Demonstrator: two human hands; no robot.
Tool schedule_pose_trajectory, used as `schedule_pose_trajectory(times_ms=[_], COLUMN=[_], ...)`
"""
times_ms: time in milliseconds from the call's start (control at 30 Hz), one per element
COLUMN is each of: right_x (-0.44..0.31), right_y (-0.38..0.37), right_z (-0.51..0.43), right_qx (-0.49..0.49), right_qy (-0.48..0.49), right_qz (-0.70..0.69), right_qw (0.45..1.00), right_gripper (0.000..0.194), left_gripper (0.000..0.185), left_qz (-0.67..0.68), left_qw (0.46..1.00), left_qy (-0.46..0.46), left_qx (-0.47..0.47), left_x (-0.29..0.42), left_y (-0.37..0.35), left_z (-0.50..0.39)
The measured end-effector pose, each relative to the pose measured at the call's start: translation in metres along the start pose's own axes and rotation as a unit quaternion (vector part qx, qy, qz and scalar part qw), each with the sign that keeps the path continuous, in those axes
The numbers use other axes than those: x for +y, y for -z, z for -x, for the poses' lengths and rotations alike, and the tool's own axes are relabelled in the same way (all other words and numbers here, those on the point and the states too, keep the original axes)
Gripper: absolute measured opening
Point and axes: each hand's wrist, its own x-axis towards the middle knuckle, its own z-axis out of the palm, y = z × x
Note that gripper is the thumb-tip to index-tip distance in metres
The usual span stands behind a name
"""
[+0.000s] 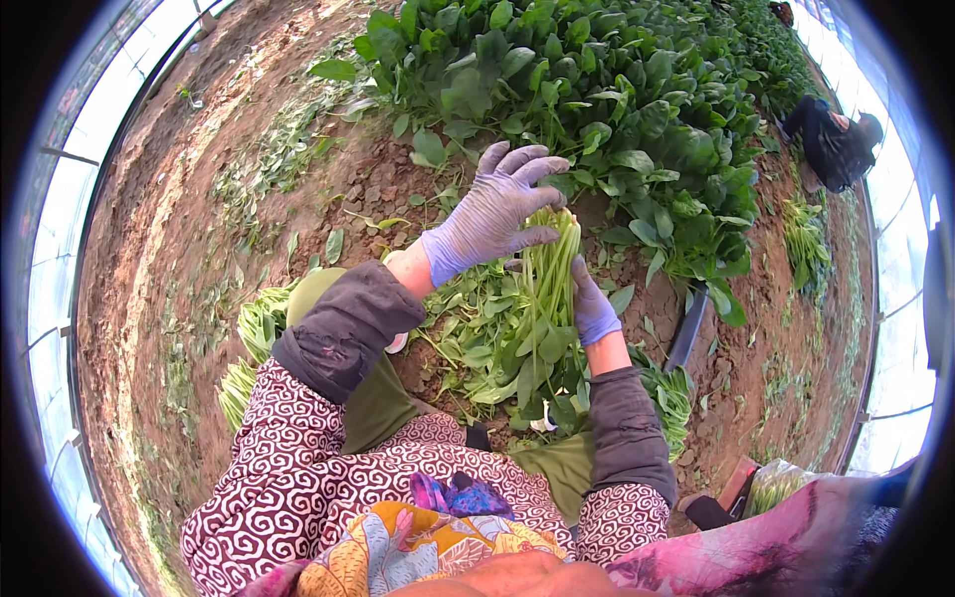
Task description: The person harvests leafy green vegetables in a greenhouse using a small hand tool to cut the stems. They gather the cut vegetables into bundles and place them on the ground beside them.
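Note:
My right hand (593, 302), in a dirty lavender glove, grips a bunch of spinach (550, 261) from the side. Its stems point up and its leaves hang down. Grey fingertips at the bunch's far side seem to belong to this hand. My left hand (507, 201), gloved alike, is at the cut stem ends with its fingers apart; its thumb and a fingertip are close to the stems, and whether they touch cannot be told. Loose spinach leaves (466, 321) lie on the soil below the hands.
Standing spinach (597, 97) fills the bed ahead. A dark strip (686, 328) lies at its near right edge. Spinach bunches rest at my left (261, 321), by my right sleeve (668, 403) and farther right (806, 242). Another person (832, 142) crouches at right. Greenhouse film walls (52, 298) flank the soil.

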Motion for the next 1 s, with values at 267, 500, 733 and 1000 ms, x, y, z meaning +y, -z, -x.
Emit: schedule_pose_trajectory(times_ms=[267, 500, 733, 1000], right_x=[-0.006, -0.005, -0.019, -0.009], right_y=[0.008, 0.004, -0.014, 0.001], right_z=[0.0, 0.003, 0.012, 0.006], right_qx=[-0.067, -0.053, -0.026, -0.023], right_qy=[-0.015, -0.023, 0.007, -0.018], right_qz=[0.036, 0.06, 0.078, 0.048], right_qw=[0.997, 0.997, 0.997, 0.998], right_gripper=[0.093, 0.098, 0.105, 0.101], left_gripper=[0.031, 0.009, 0.033, 0.024], left_qz=[0.052, 0.229, 0.079, 0.129], left_qw=[0.998, 0.968, 0.991, 0.989], left_qy=[-0.036, 0.077, 0.094, 0.038], left_qx=[-0.013, 0.072, 0.057, -0.058], left_x=[-0.001, -0.015, -0.034, -0.015], left_y=[-0.004, -0.013, 0.009, -0.012], left_z=[0.0, -0.007, -0.003, 0.001])
